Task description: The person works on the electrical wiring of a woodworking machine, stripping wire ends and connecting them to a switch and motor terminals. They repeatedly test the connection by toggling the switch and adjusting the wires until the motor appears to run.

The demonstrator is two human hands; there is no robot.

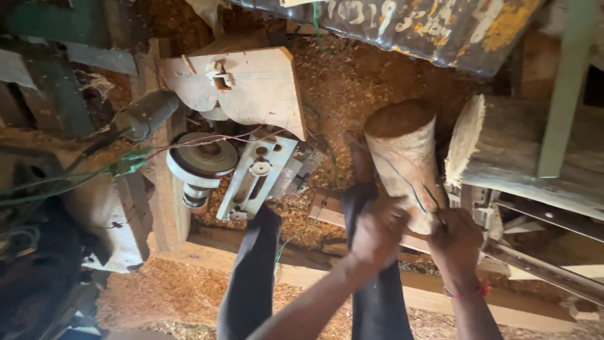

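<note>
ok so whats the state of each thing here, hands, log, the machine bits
left hand: closed on the log's lower end
right hand: pressed against the log's lower end, grip unclear
short log: tilted, marked with lines
pulley wheel: sharp, no motion blur
floor: covered in sawdust

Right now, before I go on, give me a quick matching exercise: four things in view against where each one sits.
Things:
1. wooden block
2. grinding wheel
3. red wristband
4. sawdust

Places:
A. on the right wrist
B. spread across the floor
C. held between both hands
D. left of the metal bracket

Pairs: 1-C, 2-D, 3-A, 4-B
</note>
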